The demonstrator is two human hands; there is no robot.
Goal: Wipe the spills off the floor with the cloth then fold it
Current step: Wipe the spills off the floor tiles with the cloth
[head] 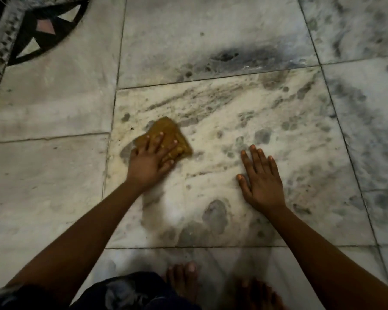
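Under me is a floor of large, smooth marble slabs, pale white and cream with grey veins and blotches, cut by thin dark joint lines. At the far left corner an inlaid border shows black, white and pink triangles inside a curved black band.

On the middle slab lies the cloth, a mustard-brown, nubbly rag bunched into a rough triangle. My left hand presses flat on its near half, fingers spread and straight, not curled round it. Around the cloth's left edge a darker grey patch marks the stone; I cannot tell if it is wet or veining.

My right hand rests palm down on the bare marble, well apart from the cloth, fingers straight and slightly fanned, holding nothing.

Near the bottom edge my bare feet stand on the next slab, beside dark fabric at my knee.
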